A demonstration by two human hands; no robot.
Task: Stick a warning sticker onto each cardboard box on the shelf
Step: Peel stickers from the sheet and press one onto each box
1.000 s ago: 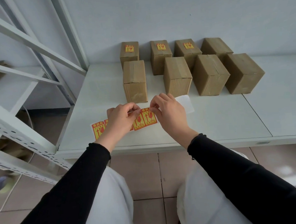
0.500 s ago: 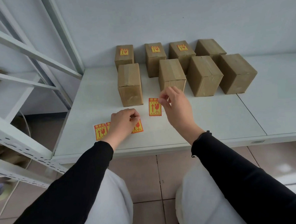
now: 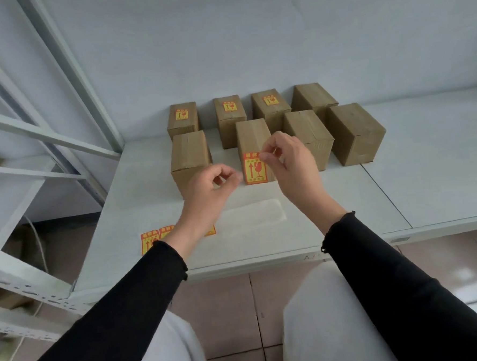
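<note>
Several brown cardboard boxes stand in two rows on the white shelf (image 3: 400, 192). Three back-row boxes carry orange-and-yellow stickers on top, for example the back left box (image 3: 182, 118). My right hand (image 3: 289, 163) pinches the top corner of a loose warning sticker (image 3: 254, 168) and holds it in front of the second front-row box (image 3: 252, 136). My left hand (image 3: 209, 186) hovers just left of the sticker, fingers loosely curled, holding nothing. The strip of remaining stickers (image 3: 151, 240) lies near the shelf's front edge, partly hidden by my left wrist.
A blank white backing strip (image 3: 254, 214) lies on the shelf below my hands. Grey metal rack beams (image 3: 47, 136) run diagonally at the left. The wall stands close behind the boxes. Tiled floor and my knees show below the shelf edge.
My right hand has carried the peeled sticker up and forward to the second front-row box. My left hand has let go of the sticker strip and risen toward the sticker.
</note>
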